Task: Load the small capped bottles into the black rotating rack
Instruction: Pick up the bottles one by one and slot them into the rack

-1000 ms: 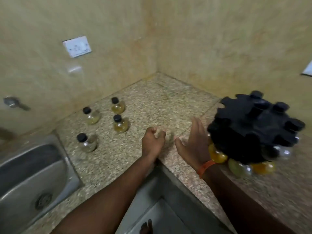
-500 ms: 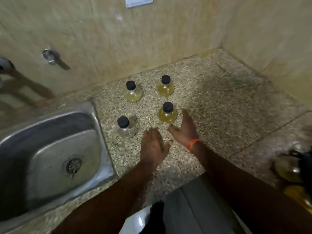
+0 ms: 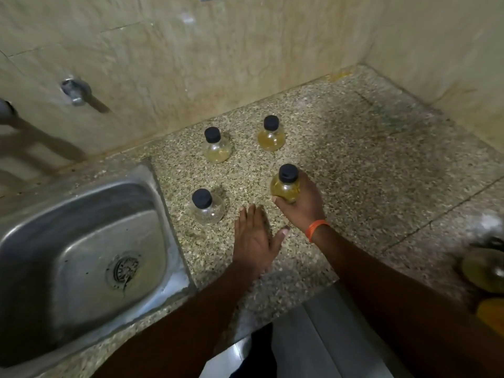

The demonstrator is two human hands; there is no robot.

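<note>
Several small round glass bottles with black caps stand on the speckled countertop (image 3: 381,170). My right hand (image 3: 302,205), with an orange wristband, is wrapped around the nearest yellow-filled bottle (image 3: 285,184). My left hand (image 3: 253,238) lies flat and open on the counter, just right of a nearly clear bottle (image 3: 207,207). Two more bottles stand farther back: a pale one (image 3: 216,145) and a yellow one (image 3: 271,133). The rack is almost out of frame; only blurred bottles at its foot (image 3: 485,268) show at the right edge.
A steel sink (image 3: 24,255) with a drain fills the lower left. Tiled walls close the back and right of the counter. A metal tap fitting (image 3: 75,91) juts from the back wall. The counter's front edge runs under my forearms.
My right hand moved forward and closed around the near yellow bottle. My left hand slid a little toward the clear bottle. The view has swung left and the rack has left the frame.
</note>
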